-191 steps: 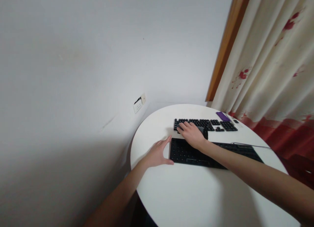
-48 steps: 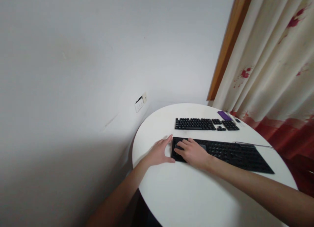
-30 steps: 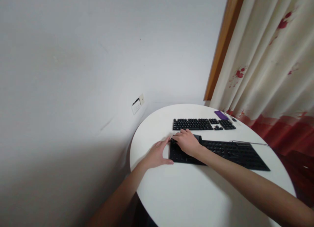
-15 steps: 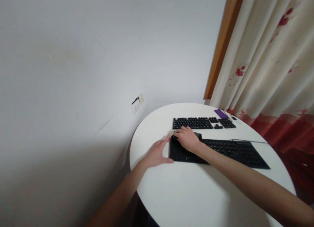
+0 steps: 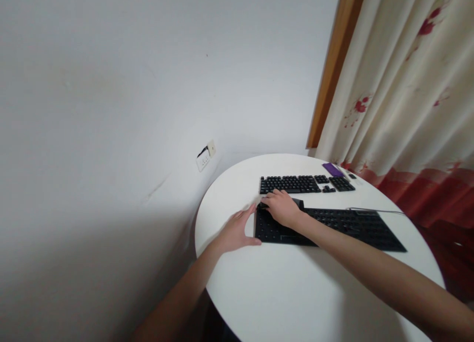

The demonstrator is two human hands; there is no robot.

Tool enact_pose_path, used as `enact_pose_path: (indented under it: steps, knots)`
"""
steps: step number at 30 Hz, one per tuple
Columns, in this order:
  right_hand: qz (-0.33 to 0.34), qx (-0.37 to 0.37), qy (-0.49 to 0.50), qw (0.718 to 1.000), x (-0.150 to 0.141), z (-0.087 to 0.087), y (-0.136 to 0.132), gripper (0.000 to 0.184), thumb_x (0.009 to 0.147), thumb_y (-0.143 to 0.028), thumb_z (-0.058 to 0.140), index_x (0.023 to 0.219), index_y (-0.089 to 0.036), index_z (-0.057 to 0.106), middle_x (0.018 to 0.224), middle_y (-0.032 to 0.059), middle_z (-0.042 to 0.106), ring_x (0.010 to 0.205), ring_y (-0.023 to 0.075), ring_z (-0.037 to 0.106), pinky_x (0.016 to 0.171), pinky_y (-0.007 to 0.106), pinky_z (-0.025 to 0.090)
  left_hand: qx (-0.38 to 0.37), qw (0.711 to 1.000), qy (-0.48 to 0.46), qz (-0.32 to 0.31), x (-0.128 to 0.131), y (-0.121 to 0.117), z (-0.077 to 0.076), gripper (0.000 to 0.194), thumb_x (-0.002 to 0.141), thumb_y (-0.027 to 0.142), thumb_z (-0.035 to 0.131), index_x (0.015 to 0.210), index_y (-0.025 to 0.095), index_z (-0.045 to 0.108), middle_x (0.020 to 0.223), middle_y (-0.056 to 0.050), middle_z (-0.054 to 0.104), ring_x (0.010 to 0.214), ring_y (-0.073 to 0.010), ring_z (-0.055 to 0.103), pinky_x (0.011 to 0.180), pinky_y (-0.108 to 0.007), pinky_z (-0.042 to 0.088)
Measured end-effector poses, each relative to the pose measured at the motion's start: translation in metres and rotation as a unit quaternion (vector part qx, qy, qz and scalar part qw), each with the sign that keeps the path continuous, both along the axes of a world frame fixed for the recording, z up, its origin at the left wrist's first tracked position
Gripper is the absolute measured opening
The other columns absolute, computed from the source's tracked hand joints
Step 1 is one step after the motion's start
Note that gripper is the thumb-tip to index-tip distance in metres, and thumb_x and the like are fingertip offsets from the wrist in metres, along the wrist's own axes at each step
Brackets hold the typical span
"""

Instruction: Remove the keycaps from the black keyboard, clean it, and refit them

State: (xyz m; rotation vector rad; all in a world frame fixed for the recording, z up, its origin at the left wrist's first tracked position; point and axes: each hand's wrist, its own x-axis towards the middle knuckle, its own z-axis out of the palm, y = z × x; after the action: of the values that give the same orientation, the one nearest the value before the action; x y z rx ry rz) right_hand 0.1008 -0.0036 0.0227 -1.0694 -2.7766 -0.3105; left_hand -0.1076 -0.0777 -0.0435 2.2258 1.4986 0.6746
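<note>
A black keyboard base (image 5: 351,226) without keycaps lies across the white round table. My left hand (image 5: 235,233) is spread around its left end, thumb at the near corner and fingertips at the far corner. Over the far left part of the base, my right hand (image 5: 283,208) is closed around a dark handheld tool (image 5: 298,203). Only the tool's grey-black right end shows, so its exact kind cannot be made out. Behind the base, black keycaps (image 5: 291,184) lie grouped in keyboard order.
A purple flat item (image 5: 332,170) and a small dark object (image 5: 352,176) lie at the table's far right. A thin cable (image 5: 385,211) runs rightward from the keyboard. The wall with a socket (image 5: 203,159) borders the left, and a curtain (image 5: 400,110) hangs at the right.
Earlier, my right hand was near the keycaps, then lower over the base's left end; it has since moved to the base's far left edge with the tool. My left hand stays put.
</note>
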Motion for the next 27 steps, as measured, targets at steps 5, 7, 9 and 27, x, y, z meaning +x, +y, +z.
enact_pose_path:
  steps: [5, 7, 9, 27]
  knots:
    - [-0.049, 0.011, -0.001, 0.999, 0.0009, 0.0009, -0.0019, 0.022, 0.094, -0.014, 0.048, 0.103, -0.016, 0.069, 0.108, 0.0131, 0.068, 0.103, 0.0274, 0.055, 0.083, 0.038, 0.036, 0.004, 1.000, -0.007, -0.005, -0.0005, 0.0005, -0.0015, 0.123, 0.062, 0.048, 0.086, 0.157, 0.028, 0.011, 0.157, -0.009, 0.036, 0.142, -0.0309, 0.037, 0.117, -0.046, 0.029]
    - [-0.038, -0.002, -0.004, 0.999, 0.0009, 0.0010, -0.0018, 0.023, 0.095, -0.016, 0.049, 0.107, -0.018, 0.068, 0.109, 0.0122, 0.068, 0.104, 0.0269, 0.055, 0.083, 0.037, 0.036, 0.005, 1.000, -0.006, -0.005, -0.0009, 0.0008, -0.0020, 0.124, 0.061, 0.048, 0.087, 0.157, 0.027, 0.011, 0.157, -0.009, 0.036, 0.142, -0.0308, 0.036, 0.117, -0.045, 0.029]
    - [-0.060, -0.010, -0.012, 0.998, 0.0012, 0.0008, -0.0014, 0.023, 0.094, -0.014, 0.049, 0.104, -0.016, 0.070, 0.108, 0.0132, 0.069, 0.104, 0.0273, 0.055, 0.083, 0.037, 0.036, 0.005, 1.000, -0.002, -0.006, -0.0013, 0.0012, -0.0026, 0.124, 0.061, 0.048, 0.087, 0.157, 0.027, 0.011, 0.157, -0.009, 0.036, 0.142, -0.0311, 0.036, 0.117, -0.046, 0.029]
    - [-0.014, -0.016, -0.024, 0.999, 0.0050, 0.0033, -0.0022, 0.023, 0.094, -0.018, 0.050, 0.108, -0.019, 0.069, 0.109, 0.0115, 0.068, 0.104, 0.0272, 0.055, 0.084, 0.036, 0.038, 0.010, 1.000, 0.003, -0.003, -0.0008, 0.0019, -0.0030, 0.124, 0.062, 0.048, 0.086, 0.157, 0.027, 0.010, 0.155, -0.011, 0.038, 0.140, -0.0324, 0.039, 0.115, -0.048, 0.030]
